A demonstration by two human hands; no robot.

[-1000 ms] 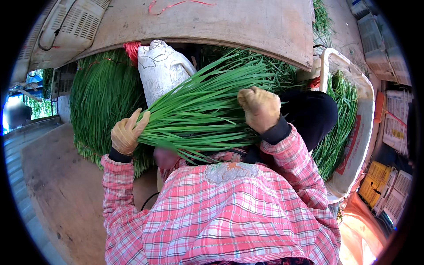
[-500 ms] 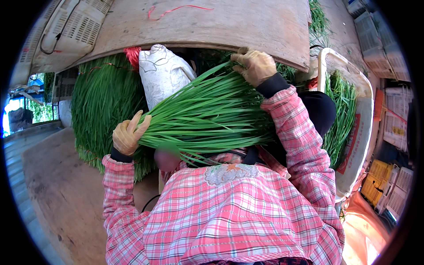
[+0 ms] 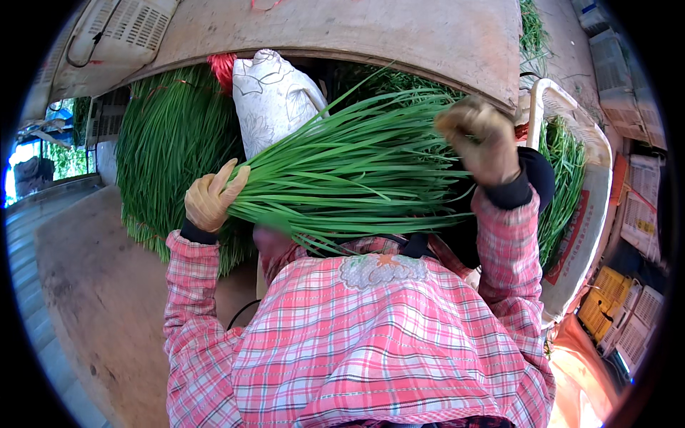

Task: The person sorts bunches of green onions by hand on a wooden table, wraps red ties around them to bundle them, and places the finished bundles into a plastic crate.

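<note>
My left hand [image 3: 211, 197], in a pale tan glove, grips the narrow end of a fanned bunch of long flat green leaves [image 3: 342, 178] that spreads rightward across my lap. My right hand [image 3: 478, 139], gloved alike and smeared by motion, is raised at the bunch's loose right end; whether it holds any leaves I cannot tell. Left of the bunch stands a dense pile of similar greens [image 3: 168, 143]. Behind it are a white patterned cloth sack [image 3: 271, 96] and red twine [image 3: 222, 68].
A wooden board [image 3: 357, 43] spans the top. A white crate of greens [image 3: 596, 164] stands at my right, with stacked crates [image 3: 642, 207] and a yellow crate [image 3: 603, 299] beyond. Pale crates [image 3: 128, 36] sit at upper left, a brown board [image 3: 100, 299] at lower left.
My right hand went up toward the board, then swung right and somewhat down to the leaf tips. My left hand keeps its grip. The surroundings shift slightly in the view.
</note>
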